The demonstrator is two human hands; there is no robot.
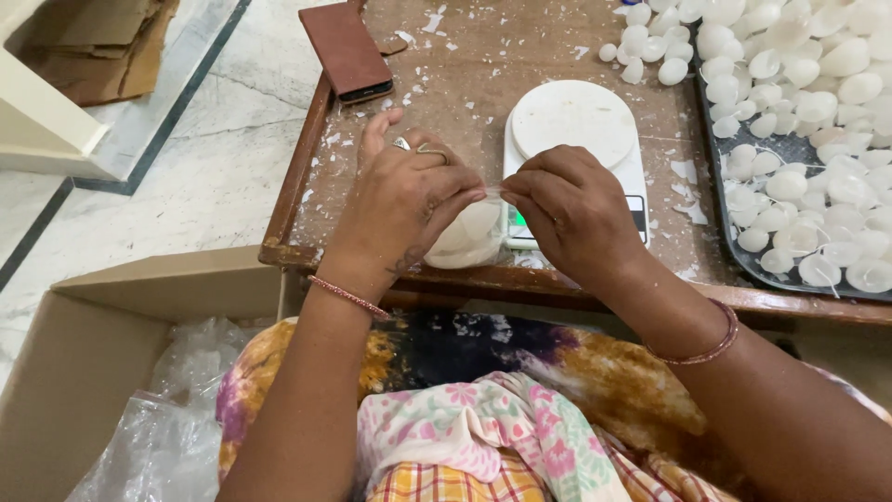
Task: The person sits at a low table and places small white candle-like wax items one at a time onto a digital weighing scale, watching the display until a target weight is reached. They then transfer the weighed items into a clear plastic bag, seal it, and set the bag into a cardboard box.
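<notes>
My left hand (401,203) and my right hand (571,209) meet over the near edge of a low wooden table (483,279). Both pinch the top of a small clear plastic bag (467,237) filled with white wax pieces. The bag hangs in front of a white kitchen scale (574,130) with a round platform and a lit green display. My left hand wears rings and a bracelet; my right wrist has a bangle.
A dark tray (799,153) at the right holds several white dome-shaped wax pieces, more lie loose beside it (650,51). A phone in a brown case (346,51) sits far left on the table. An open cardboard box (84,372) with clear plastic stands at my left.
</notes>
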